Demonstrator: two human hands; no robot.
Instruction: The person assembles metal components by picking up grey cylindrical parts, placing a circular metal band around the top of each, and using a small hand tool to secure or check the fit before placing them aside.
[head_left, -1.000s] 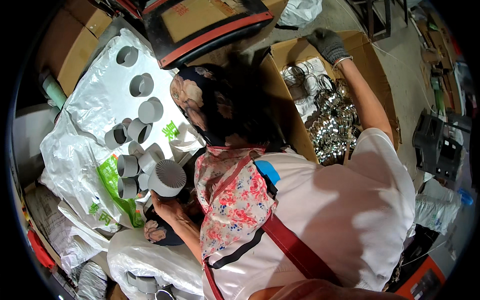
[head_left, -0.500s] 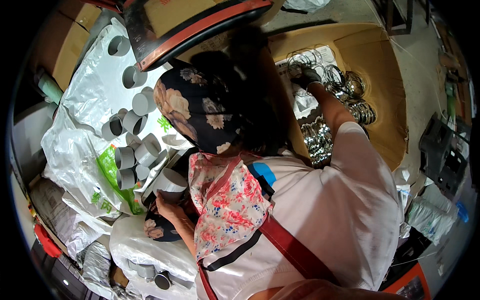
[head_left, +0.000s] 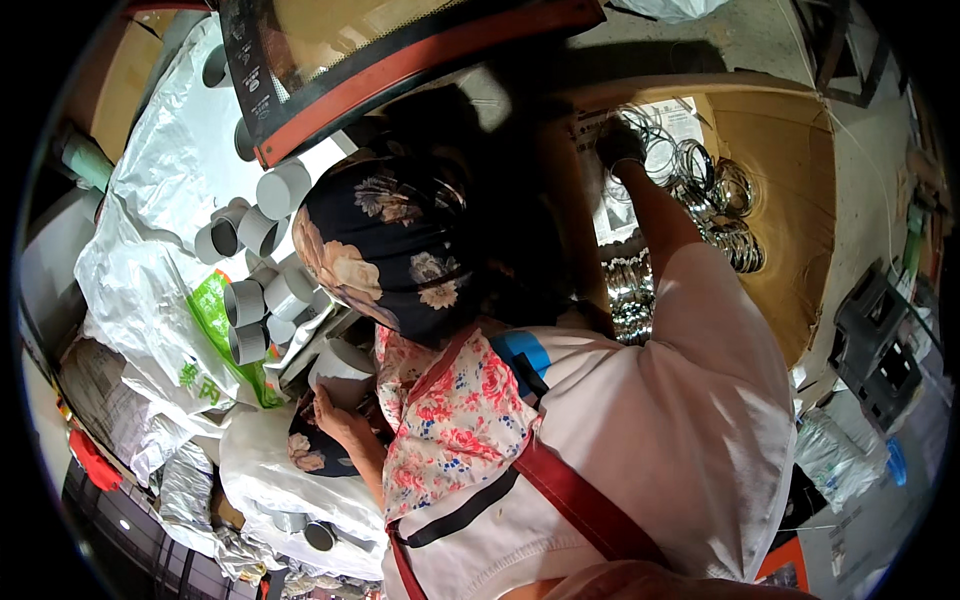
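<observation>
My bare left hand (head_left: pixel 343 422) is closed on a short grey-white tube section (head_left: pixel 343 368), its fingers against the lower side. It is held low, next to dark flowered cloth. My right hand (head_left: pixel 620 145), in a dark glove, reaches into a cardboard box (head_left: pixel 795 200) at the far right. Beside it lie thin metal rings (head_left: pixel 655 150) on a printed sheet (head_left: pixel 680 120). The gloved fingers are dark and hard to make out. Stacked shiny rings (head_left: pixel 628 300) sit under my forearm, and more bundled rings (head_left: pixel 738 240) lie against the box's right side.
Several grey tube sections (head_left: pixel 283 188) stand and lie on white plastic sheeting (head_left: pixel 150 180) at the left. A red-edged machine part (head_left: pixel 420 85) overhangs the far side. Black plastic pieces (head_left: pixel 875 340) lie right of the box. Dark flowered cloth (head_left: pixel 390 230) covers the middle.
The view has shifted slightly. My right hand has moved a little farther toward the box's far left corner. My left hand keeps its grip on the tube section.
</observation>
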